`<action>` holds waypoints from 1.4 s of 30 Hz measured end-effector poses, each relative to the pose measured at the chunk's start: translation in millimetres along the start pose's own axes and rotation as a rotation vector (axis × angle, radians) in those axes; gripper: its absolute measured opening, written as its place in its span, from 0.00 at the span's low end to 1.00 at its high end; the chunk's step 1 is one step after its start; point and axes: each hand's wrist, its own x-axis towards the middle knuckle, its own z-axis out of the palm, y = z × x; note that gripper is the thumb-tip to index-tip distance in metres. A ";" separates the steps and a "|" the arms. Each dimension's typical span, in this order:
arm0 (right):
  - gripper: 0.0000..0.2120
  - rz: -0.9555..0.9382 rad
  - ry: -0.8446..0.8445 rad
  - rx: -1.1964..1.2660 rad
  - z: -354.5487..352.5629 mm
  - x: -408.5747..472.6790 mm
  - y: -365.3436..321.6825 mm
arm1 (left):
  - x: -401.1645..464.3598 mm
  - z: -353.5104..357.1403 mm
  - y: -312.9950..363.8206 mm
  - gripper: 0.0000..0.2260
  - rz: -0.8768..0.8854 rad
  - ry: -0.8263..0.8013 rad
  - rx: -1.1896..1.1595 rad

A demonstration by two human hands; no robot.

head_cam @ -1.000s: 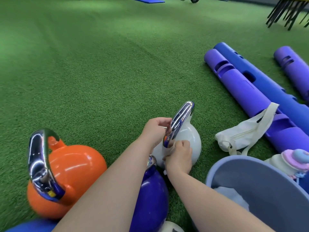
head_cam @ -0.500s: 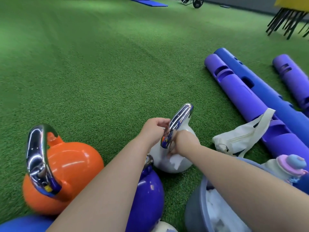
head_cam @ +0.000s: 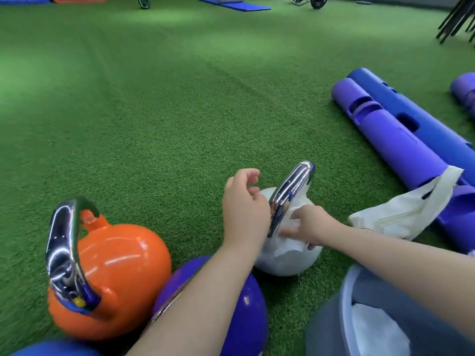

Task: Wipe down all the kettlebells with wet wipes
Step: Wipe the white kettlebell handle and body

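On green turf (head_cam: 159, 119), a person's right hand (head_cam: 312, 227) presses a wet wipe (head_cam: 289, 244) against a white kettlebell (head_cam: 285, 260) below its chrome handle (head_cam: 288, 196), fingers apparently pinching the cloth. The left hand (head_cam: 244, 209) hovers beside the handle, fingers loosely curled, holding nothing. An orange kettlebell (head_cam: 115, 276) stands nearby.

My left hand (head_cam: 244, 209) has let go of the chrome handle (head_cam: 290, 194), fingers loose at frame centre; my right hand (head_cam: 312, 227) now presses the wet wipe (head_cam: 289, 244) lower on the white kettlebell (head_cam: 285, 263).
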 end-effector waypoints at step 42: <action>0.09 -0.417 -0.223 0.615 9.4 -29.5 14.5 | 3.8 -25.4 -19.4 0.13 0.287 -0.147 0.639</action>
